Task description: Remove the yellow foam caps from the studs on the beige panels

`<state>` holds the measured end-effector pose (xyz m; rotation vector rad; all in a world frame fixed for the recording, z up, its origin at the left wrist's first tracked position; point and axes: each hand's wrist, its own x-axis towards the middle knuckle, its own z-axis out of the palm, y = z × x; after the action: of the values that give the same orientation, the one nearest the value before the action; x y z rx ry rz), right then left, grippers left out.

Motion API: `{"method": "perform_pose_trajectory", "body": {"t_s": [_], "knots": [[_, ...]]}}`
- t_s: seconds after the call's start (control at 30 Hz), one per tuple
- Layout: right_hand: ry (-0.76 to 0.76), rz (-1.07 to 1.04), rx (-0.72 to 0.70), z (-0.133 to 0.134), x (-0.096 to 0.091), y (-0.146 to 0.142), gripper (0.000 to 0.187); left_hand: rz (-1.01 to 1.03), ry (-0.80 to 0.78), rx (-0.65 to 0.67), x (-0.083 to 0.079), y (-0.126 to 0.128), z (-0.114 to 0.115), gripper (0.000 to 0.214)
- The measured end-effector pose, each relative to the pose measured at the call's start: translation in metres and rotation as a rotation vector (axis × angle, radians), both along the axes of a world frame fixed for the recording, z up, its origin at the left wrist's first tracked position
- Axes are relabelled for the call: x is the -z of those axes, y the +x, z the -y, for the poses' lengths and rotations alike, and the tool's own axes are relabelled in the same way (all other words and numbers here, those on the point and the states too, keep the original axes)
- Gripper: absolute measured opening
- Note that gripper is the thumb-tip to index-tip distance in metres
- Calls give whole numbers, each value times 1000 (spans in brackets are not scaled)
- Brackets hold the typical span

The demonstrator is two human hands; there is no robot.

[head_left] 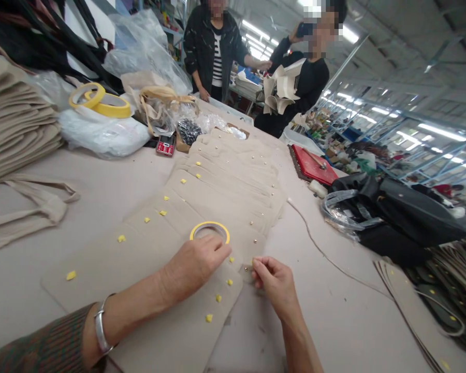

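Observation:
My left hand [202, 261] is closed on a roll of yellow tape [226, 232], which rests over overlapping beige fabric panels [159, 259]. To its right, my right hand [275, 282] pinches a small piece of yellow tape [252, 261], mostly hidden by the fingertips. Just beside those fingertips is a small metal stud [246, 269] at a panel's edge. Small yellow tape bits [208, 318] dot the nearest panels, while the ones behind show more metal studs [255, 241] along their edges.
Stacked beige fabric [19, 119] and two tape rolls [112, 105] lie at left, near a red phone [165, 145]. At right are a hammer [314, 158] on a red pad [306, 168], a cord [314, 243] and a black bag [404, 217]. Two people [217, 52] stand beyond the table.

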<state>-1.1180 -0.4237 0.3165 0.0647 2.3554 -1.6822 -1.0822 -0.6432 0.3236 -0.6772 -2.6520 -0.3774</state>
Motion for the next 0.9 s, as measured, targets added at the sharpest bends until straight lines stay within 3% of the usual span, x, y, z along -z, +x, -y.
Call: {"method": "perform_pose_trajectory", "body": {"t_s": [0.2, 0.5, 0.63, 0.73, 0.9], "knots": [[164, 23, -64, -5, 10, 7, 37, 91, -117, 22, 25, -4, 0, 9], [469, -226, -184, 5, 3, 6, 25, 81, -59, 47, 24, -4, 1, 13], [487, -237, -204, 4, 5, 5, 21, 92, -48, 45, 23, -3, 2, 18], [503, -211, -125, -4, 8, 7, 28, 98, -59, 41, 21, -2, 2, 19], [428, -226, -138, -13, 12, 19, 26, 129, -60, 30, 20, -2, 3, 12]]}}
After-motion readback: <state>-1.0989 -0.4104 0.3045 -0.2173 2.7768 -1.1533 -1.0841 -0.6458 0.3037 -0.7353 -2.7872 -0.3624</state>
